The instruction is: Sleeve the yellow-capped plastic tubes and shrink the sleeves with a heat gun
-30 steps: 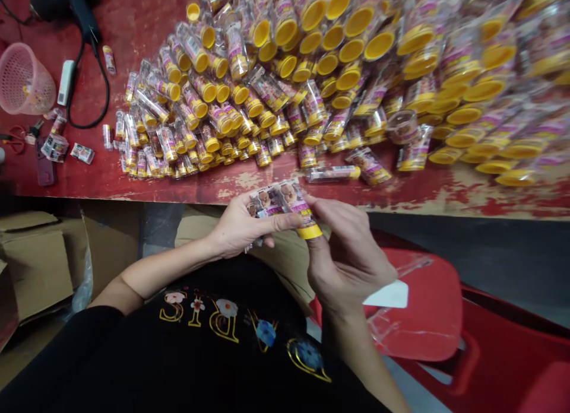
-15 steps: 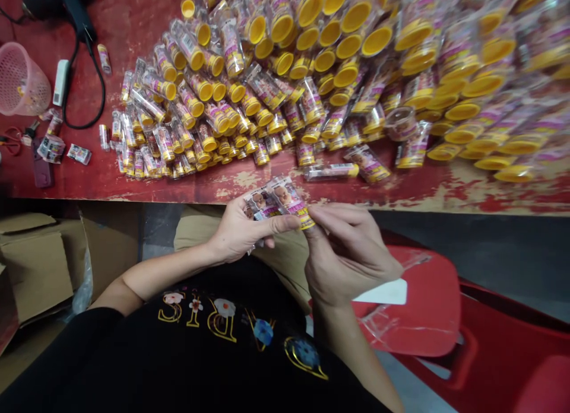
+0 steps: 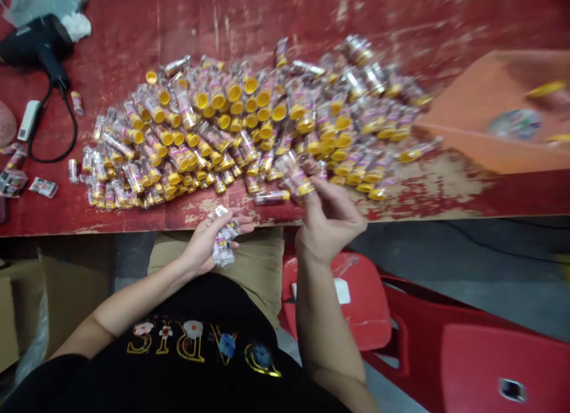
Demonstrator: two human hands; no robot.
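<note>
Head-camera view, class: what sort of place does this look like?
Probably a small packing workshop: a big heap of yellow-capped tubes lies on a worn red worktable, with what looks like a heat gun nearby and a cardboard box beside it.

A tilted clear plastic tube (image 3: 291, 172), yellow cap (image 3: 305, 189) lowest, printed insert (image 3: 294, 175) inside

Left hand (image 3: 207, 244) low, right hand (image 3: 329, 223) raised

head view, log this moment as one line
left hand: printed sleeves | right hand: clear yellow-capped tube | nearby: tube pile, red table
</note>
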